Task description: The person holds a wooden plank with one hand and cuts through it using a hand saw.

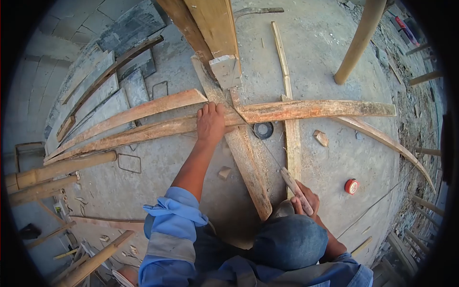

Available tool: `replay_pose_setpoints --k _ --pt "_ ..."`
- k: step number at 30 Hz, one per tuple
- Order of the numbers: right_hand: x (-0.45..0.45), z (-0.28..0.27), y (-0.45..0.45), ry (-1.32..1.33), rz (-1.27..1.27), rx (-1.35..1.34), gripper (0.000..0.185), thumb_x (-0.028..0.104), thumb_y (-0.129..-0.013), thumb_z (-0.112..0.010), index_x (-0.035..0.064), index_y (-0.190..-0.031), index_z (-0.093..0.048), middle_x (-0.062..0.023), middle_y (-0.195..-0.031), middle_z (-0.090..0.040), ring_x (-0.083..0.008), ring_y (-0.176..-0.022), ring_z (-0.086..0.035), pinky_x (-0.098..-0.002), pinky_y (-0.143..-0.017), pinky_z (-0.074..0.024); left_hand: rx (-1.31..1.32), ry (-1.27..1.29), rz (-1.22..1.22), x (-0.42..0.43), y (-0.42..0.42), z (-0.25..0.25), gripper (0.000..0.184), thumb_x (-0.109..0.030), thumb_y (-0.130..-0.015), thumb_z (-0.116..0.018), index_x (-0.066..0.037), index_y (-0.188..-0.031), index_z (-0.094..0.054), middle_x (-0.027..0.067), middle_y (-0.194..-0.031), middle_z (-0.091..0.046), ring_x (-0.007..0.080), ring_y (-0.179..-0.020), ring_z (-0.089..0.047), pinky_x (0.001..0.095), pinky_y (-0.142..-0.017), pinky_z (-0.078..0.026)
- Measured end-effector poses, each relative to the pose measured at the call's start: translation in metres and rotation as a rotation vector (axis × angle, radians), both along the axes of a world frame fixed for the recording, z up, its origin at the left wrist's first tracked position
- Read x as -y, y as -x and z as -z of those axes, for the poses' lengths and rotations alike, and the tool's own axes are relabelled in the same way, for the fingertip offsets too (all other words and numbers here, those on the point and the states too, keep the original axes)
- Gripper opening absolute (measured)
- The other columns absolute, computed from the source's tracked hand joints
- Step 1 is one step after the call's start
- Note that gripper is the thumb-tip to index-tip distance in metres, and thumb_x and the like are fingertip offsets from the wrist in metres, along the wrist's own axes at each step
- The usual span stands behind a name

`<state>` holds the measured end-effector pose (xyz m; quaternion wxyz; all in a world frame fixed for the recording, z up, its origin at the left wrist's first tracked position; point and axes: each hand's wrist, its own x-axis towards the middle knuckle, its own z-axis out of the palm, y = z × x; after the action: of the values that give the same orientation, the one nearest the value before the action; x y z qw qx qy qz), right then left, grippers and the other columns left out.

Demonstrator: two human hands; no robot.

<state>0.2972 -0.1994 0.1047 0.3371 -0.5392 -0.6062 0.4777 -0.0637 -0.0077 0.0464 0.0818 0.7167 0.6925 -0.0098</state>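
Note:
A long wooden beam (315, 110) lies crosswise in front of me, on top of other timber. My left hand (210, 123) presses down on it, fingers curled over its far edge. Close to the right of that hand, a thin dark saw blade (270, 151) crosses the beam, seen nearly edge-on. My right hand (305, 198) is wrapped around the saw's wooden handle (295, 187), near my knee. Under the beam run a slanting plank (251, 177) sprinkled with sawdust and a narrower wooden strip (292, 148).
A dark ring-shaped roll (263, 129) and a wood offcut (321, 138) lie beyond the saw. A red tape measure (352, 186) is at right on the concrete floor (344, 158). Upright posts (361, 40) stand ahead, and bamboo poles (62, 172) lie at left.

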Motion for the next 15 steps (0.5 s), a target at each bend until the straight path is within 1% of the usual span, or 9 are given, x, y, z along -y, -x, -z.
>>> replay_pose_setpoints --k 1,3,5,6,9,10,11,13,15 --pt "-0.014 0.008 0.014 -0.082 -0.021 -0.014 0.046 0.018 -0.097 -0.075 -0.0064 -0.135 -0.065 -0.0212 -0.109 -0.078 -0.0243 -0.090 -0.078 -0.0312 -0.080 -0.0590 0.001 0.002 0.003 0.007 -0.001 0.003 0.078 -0.045 -0.068 -0.096 -0.005 -0.122 -0.056 0.0136 -0.121 -0.057 0.0333 -0.120 -0.053 0.0469 -0.104 -0.041" --pt "-0.084 0.046 0.073 -0.262 -0.016 -0.043 0.042 0.019 -0.098 -0.074 -0.0043 -0.133 -0.067 -0.0195 -0.102 -0.078 -0.0206 -0.086 -0.077 -0.0309 -0.076 -0.0582 -0.007 -0.055 0.012 0.000 -0.001 0.004 0.078 -0.046 -0.068 -0.096 -0.005 -0.121 -0.056 0.0138 -0.120 -0.057 0.0336 -0.120 -0.053 0.0471 -0.103 -0.041" --pt "-0.136 0.058 0.126 -0.264 -0.001 -0.155 0.040 0.017 -0.098 -0.074 -0.0033 -0.132 -0.068 -0.0191 -0.104 -0.077 -0.0189 -0.087 -0.076 -0.0311 -0.076 -0.0577 0.001 -0.047 0.013 -0.002 -0.001 -0.002 0.077 -0.046 -0.067 -0.096 -0.005 -0.119 -0.056 0.0139 -0.120 -0.057 0.0336 -0.120 -0.053 0.0474 -0.103 -0.042" --pt "-0.139 0.060 0.125 -0.261 -0.014 -0.170 0.040 0.017 -0.098 -0.074 -0.0033 -0.132 -0.068 -0.0190 -0.105 -0.077 -0.0195 -0.088 -0.076 -0.0314 -0.077 -0.0577 0.007 -0.033 0.003 -0.001 -0.001 -0.002 0.077 -0.046 -0.067 -0.096 -0.006 -0.119 -0.056 0.0140 -0.119 -0.057 0.0337 -0.119 -0.054 0.0475 -0.102 -0.042" --pt "-0.106 0.052 0.090 -0.178 0.000 -0.143 0.040 0.018 -0.098 -0.074 -0.0035 -0.132 -0.068 -0.0193 -0.110 -0.077 -0.0213 -0.091 -0.077 -0.0325 -0.081 -0.0578 0.000 -0.096 0.022 0.003 0.001 0.003 0.076 -0.047 -0.067 -0.096 -0.006 -0.117 -0.057 0.0138 -0.120 -0.057 0.0335 -0.119 -0.054 0.0476 -0.102 -0.042" --pt "-0.074 0.045 0.057 -0.151 -0.001 -0.118 0.040 0.018 -0.098 -0.073 -0.0038 -0.132 -0.068 -0.0197 -0.112 -0.077 -0.0219 -0.092 -0.077 -0.0331 -0.082 -0.0579 -0.006 -0.089 0.032 -0.010 0.001 0.003 0.076 -0.046 -0.067 -0.096 -0.005 -0.117 -0.057 0.0138 -0.120 -0.057 0.0335 -0.119 -0.054 0.0475 -0.102 -0.042" --pt "-0.041 0.053 0.027 -0.224 0.013 -0.123 0.042 0.018 -0.098 -0.073 -0.0044 -0.134 -0.067 -0.0202 -0.115 -0.077 -0.0215 -0.094 -0.077 -0.0327 -0.083 -0.0579 -0.009 -0.059 0.026 -0.010 0.002 0.001 0.075 -0.046 -0.067 -0.096 -0.005 -0.117 -0.057 0.0139 -0.120 -0.057 0.0334 -0.119 -0.054 0.0473 -0.102 -0.042" --pt "0.015 0.049 -0.024 -0.167 0.007 -0.052 0.045 0.017 -0.097 -0.072 -0.0048 -0.135 -0.066 -0.0212 -0.115 -0.077 -0.0213 -0.093 -0.077 -0.0322 -0.082 -0.0582 -0.009 -0.029 0.019 0.000 0.002 0.001 0.075 -0.045 -0.067 -0.096 -0.005 -0.116 -0.057 0.0141 -0.121 -0.057 0.0336 -0.119 -0.054 0.0470 -0.102 -0.042" --pt "0.000 0.048 -0.012 -0.157 -0.027 -0.028 0.046 0.017 -0.097 -0.073 -0.0045 -0.136 -0.065 -0.0214 -0.112 -0.077 -0.0231 -0.092 -0.078 -0.0322 -0.081 -0.0585 -0.012 -0.035 0.019 -0.006 0.003 0.004 0.075 -0.044 -0.066 -0.097 -0.005 -0.117 -0.057 0.0142 -0.121 -0.057 0.0337 -0.120 -0.054 0.0471 -0.102 -0.042"
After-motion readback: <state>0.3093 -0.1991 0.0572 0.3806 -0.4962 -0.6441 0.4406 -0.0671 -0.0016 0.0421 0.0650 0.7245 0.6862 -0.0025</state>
